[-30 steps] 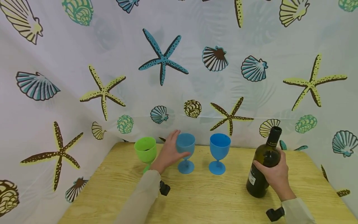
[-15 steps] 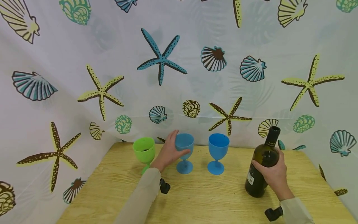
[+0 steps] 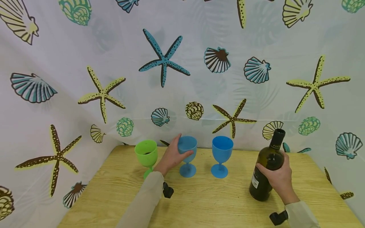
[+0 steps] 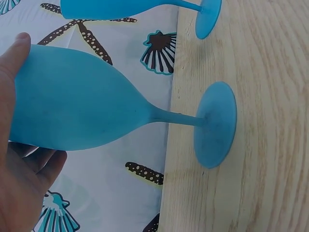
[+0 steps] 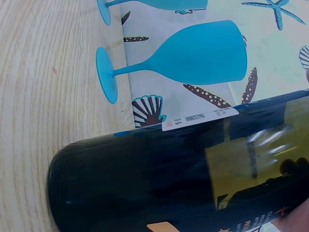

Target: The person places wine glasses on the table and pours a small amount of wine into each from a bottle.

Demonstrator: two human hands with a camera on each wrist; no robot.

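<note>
My left hand [image 3: 173,156] holds the lighter blue goblet [image 4: 82,99] by its bowl, thumb across the near side and fingers around the left and back. The goblet stands upright, its round foot on the wooden table. Over on the right, my right hand [image 3: 279,178] grips a dark wine bottle [image 3: 260,183] round its body, thumb on the left side. The bottle leans slightly to the right at its neck, and its mouth is uncovered. Between the two hands a brighter blue goblet [image 3: 222,152] stands untouched.
A green goblet [image 3: 146,153] with dark liquid inside stands left of my left hand, its stem partly behind my wrist. The light wooden table [image 3: 205,202] ends at a white curtain [image 3: 182,91] printed with shells and starfish, hanging behind and at both sides.
The head view has shifted slightly, moving everything a little leftward. Both hands keep their hold, and the goblets and bottle stay where they were.
</note>
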